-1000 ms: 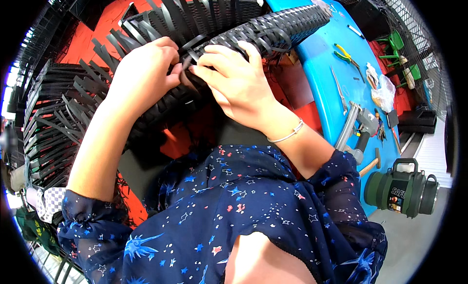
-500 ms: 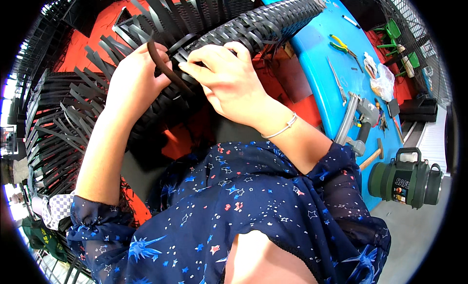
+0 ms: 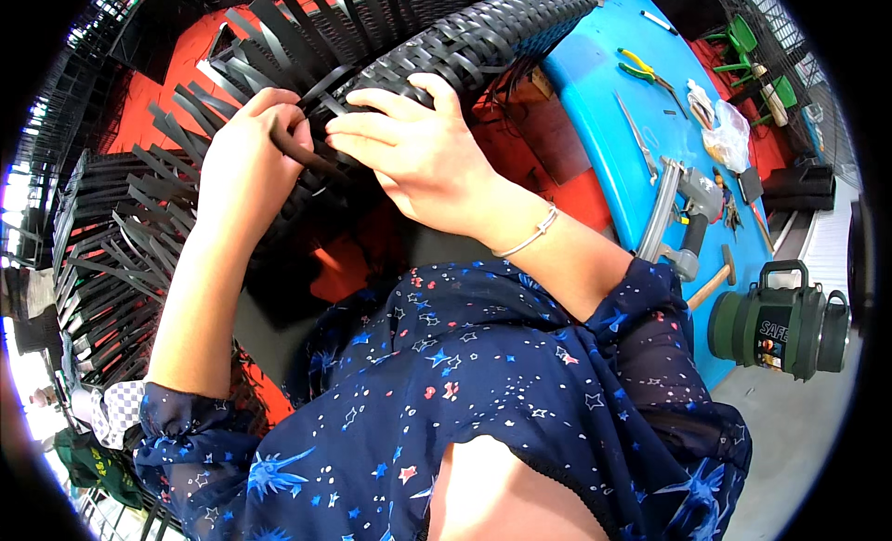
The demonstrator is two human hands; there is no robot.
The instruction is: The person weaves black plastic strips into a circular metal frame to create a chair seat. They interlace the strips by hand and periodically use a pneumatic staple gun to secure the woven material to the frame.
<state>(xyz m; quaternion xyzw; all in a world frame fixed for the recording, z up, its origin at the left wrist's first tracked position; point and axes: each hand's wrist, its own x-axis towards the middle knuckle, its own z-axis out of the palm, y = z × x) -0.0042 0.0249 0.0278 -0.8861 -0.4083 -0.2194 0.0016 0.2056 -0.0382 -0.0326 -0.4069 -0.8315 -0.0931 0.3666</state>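
A dark woven piece of flat black strips lies in front of me, with long loose strip ends fanning out from its far and left sides. My left hand is closed at its left edge, thumb and fingers pinching a black strip. A brown-looking curved strip loops out beside that thumb. Just to the right, my right hand rests on the weave with its fingers extended and apart. Its fingertips lie close to the left hand; its thumb is hidden.
On the right, a blue table holds yellow-green pliers, scissors, a pneumatic stapler, a hammer and a plastic bag. A green jug is near its front corner. More loose strips spread at left.
My left hand has shifted slightly left, pulling along the strip, and the brown loop sits lower. The right hand's fingers have spread and moved a little left.
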